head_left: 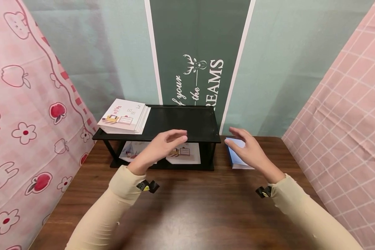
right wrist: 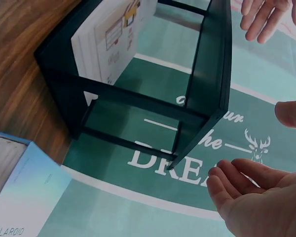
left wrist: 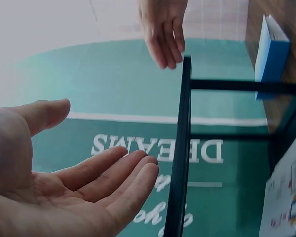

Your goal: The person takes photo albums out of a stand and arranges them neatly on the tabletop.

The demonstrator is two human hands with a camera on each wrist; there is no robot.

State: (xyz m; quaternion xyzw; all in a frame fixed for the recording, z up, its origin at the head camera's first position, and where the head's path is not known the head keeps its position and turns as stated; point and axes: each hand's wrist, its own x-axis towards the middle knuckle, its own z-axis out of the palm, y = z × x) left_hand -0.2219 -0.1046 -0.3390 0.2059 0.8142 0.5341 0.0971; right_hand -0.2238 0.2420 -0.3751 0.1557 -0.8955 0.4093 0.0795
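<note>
My left hand (head_left: 162,147) hovers in front of the black two-tier shelf (head_left: 184,121), fingers loosely bent and nothing in them. To the right, my right hand (head_left: 248,149) is held in the air over a blue book (head_left: 237,160), its thumb apart from the fingers and holding nothing. In the right wrist view the blue book (right wrist: 32,190) lies well away from the right hand (right wrist: 261,192), with a gap between them. A stack of white illustrated booklets (head_left: 123,116) lies on the left of the upper tier. More white booklets (head_left: 187,154) sit on the lower tier, partly hidden by the left hand.
The dark wooden table (head_left: 190,208) carries the shelf and the book. A green curtain (head_left: 200,34) with white lettering hangs behind. Pink patterned cloth (head_left: 25,104) borders the left side, and pink checked cloth (head_left: 343,104) the right.
</note>
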